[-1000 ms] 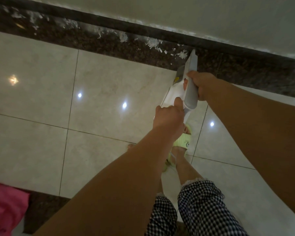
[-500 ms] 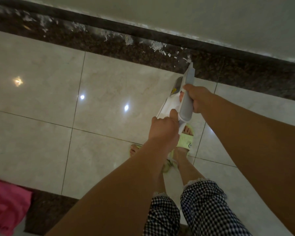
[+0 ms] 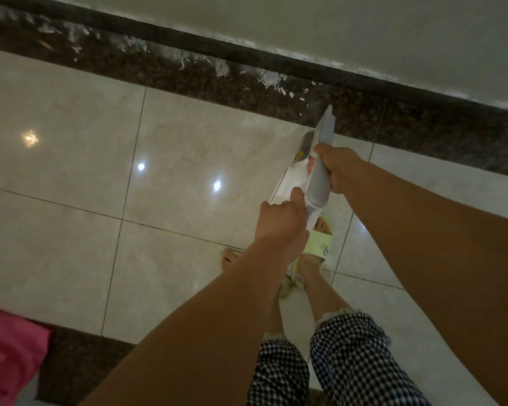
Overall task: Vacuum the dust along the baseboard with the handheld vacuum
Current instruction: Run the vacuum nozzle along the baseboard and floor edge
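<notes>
A white and grey handheld vacuum (image 3: 320, 174) points up and away from me, its narrow nozzle tip over the dark speckled border strip (image 3: 423, 127) below the baseboard (image 3: 247, 58). My right hand (image 3: 339, 167) grips the grey handle from the right. At the rear end of the white body, my left hand (image 3: 279, 221) holds on with curled fingers. White dust flakes (image 3: 270, 79) lie scattered on the dark strip, just left of and beyond the nozzle, and trail off to the far left.
Glossy beige floor tiles (image 3: 85, 171) with light reflections fill the left and centre. My feet in pale green slippers (image 3: 317, 244) stand under the vacuum. A pink object (image 3: 9, 353) lies at the bottom left, beside another dark floor strip. The pale wall rises above the baseboard.
The vacuum and both hands have drawn back from the baseboard toward me. The nozzle, earlier among the flakes, now sits short of them.
</notes>
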The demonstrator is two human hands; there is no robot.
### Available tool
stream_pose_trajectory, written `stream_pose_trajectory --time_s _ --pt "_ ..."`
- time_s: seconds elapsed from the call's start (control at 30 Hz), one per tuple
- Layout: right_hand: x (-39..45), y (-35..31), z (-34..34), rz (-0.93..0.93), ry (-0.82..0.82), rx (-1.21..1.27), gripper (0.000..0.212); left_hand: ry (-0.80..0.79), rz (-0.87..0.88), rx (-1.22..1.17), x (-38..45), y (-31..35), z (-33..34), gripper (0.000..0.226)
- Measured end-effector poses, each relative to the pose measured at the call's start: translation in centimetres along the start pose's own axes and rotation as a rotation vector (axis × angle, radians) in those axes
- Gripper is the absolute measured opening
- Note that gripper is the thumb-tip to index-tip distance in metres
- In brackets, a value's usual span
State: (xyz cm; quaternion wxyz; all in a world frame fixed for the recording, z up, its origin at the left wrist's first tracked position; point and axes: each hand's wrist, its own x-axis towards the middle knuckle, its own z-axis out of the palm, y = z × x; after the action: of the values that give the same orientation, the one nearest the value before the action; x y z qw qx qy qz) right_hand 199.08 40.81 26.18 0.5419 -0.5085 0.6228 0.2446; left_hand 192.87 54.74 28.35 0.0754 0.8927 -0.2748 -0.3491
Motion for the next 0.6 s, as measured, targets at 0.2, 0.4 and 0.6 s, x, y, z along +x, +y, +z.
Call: stream_pose_trajectory --time_s 0.2,0.4,0.6 --pt "0.1 -1.6 -0.1 -0.018 0.035 -0.078 0.048 0.012 -0.032 -0.013 1.2 0.6 -0.4 0.054" --pt "0.5 -3.3 -0.6 -0.026 0.014 -0.119 0.061 0.025 -0.044 -0.046 2.6 1.1 -0.9 0.056" --pt "0.9 -3.8 -0.5 -0.017 0.001 -0.128 0.056 0.028 -0.049 -0.042 3.2 1.3 -0.8 0.058"
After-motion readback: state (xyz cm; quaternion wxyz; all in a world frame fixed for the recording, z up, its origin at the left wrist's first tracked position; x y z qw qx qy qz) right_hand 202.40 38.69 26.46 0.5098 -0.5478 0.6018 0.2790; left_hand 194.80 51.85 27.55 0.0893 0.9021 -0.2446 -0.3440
